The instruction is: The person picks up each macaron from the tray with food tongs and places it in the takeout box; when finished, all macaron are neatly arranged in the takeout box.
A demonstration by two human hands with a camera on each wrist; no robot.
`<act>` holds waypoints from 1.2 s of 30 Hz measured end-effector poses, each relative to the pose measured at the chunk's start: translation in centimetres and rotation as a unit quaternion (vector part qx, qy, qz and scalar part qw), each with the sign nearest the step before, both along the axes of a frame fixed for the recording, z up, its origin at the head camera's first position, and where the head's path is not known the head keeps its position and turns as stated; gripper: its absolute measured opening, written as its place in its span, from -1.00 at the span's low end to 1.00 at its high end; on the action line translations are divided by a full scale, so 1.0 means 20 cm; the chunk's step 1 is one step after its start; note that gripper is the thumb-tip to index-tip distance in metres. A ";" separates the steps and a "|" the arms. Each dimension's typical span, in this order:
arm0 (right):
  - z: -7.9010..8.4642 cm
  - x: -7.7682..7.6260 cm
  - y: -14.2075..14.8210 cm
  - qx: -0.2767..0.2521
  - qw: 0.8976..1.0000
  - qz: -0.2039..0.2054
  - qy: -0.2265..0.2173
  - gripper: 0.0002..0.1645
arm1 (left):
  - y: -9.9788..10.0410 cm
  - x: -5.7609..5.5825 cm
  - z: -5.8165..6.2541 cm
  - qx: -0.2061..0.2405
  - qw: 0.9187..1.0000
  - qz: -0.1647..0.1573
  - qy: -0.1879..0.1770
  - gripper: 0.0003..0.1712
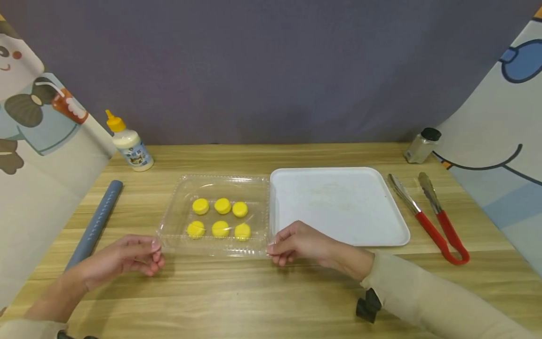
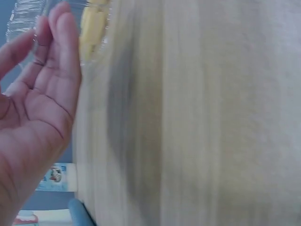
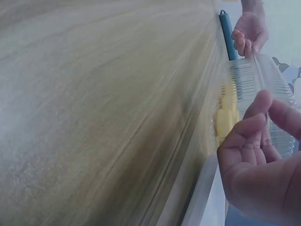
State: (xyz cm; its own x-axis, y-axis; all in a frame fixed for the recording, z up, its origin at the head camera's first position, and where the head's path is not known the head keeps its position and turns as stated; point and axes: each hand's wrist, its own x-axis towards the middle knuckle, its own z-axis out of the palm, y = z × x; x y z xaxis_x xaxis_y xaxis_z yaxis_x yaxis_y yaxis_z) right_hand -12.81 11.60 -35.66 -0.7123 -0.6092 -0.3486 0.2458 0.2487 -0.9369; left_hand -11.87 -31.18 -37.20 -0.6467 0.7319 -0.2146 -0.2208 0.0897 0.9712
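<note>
A clear plastic clamshell container [image 1: 228, 184] stands left of the white tray, with several small round yellow pieces [image 1: 220, 229] inside, set in two rows. My left hand [image 1: 127, 256] is at its front left corner, thumb and forefinger pinching the rim. At the front right corner, my right hand [image 1: 302, 245] pinches the edge between thumb and forefinger. The right wrist view shows both the right hand [image 3: 261, 141] and the left hand [image 3: 251, 30] at the container's clear rim [image 3: 258, 75].
A white tray [image 1: 338, 202] lies right beside the container. Farther right are red-handled tongs [image 1: 440, 230] and a black-capped glass jar [image 1: 422, 146]. To the left lie a grey-blue rod [image 1: 97, 221] and a yellow-capped squeeze bottle [image 1: 133, 148]. A dark partition [image 1: 271, 70] borders the table's back.
</note>
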 end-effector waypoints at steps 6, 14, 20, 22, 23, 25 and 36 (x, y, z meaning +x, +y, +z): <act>-0.01 0.00 0.00 0.005 1.000 -0.030 0.009 -0.70 | 0.02 0.03 -0.05 0.054 0.999 0.002 0.004 -0.51; 0.00 0.03 0.01 -0.012 0.999 -0.036 0.028 -0.70 | 0.02 0.06 -0.03 0.048 0.999 -0.011 -0.001 -0.51; 0.00 0.02 0.04 -0.025 1.000 0.012 -0.003 -0.66 | 0.04 0.05 0.02 0.003 0.999 -0.034 -0.017 -0.53; 0.00 0.01 0.05 -0.031 0.999 0.036 -0.019 -0.62 | 0.05 0.04 0.02 -0.006 0.999 -0.036 -0.015 -0.51; 0.00 0.01 0.05 -0.035 0.998 0.046 -0.022 -0.59 | 0.05 0.04 0.02 -0.007 0.999 -0.036 -0.017 -0.50; -0.01 0.01 0.05 -0.042 0.997 0.055 -0.027 -0.57 | 0.05 0.04 0.02 -0.005 0.999 -0.037 -0.017 -0.49; -0.04 0.06 0.01 -0.032 0.999 -0.025 0.028 -0.69 | 0.06 0.07 -0.03 -0.009 0.998 0.005 0.057 -0.59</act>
State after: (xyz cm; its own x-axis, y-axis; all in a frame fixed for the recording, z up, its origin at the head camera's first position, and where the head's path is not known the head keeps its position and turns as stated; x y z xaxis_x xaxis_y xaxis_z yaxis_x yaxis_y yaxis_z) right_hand -11.58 11.88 -36.48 -0.7592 -0.5928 -0.2687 0.2027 0.1769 -0.9631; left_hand -10.49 -29.99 -37.81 -0.6752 0.7218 -0.1522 -0.1099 0.1056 0.9883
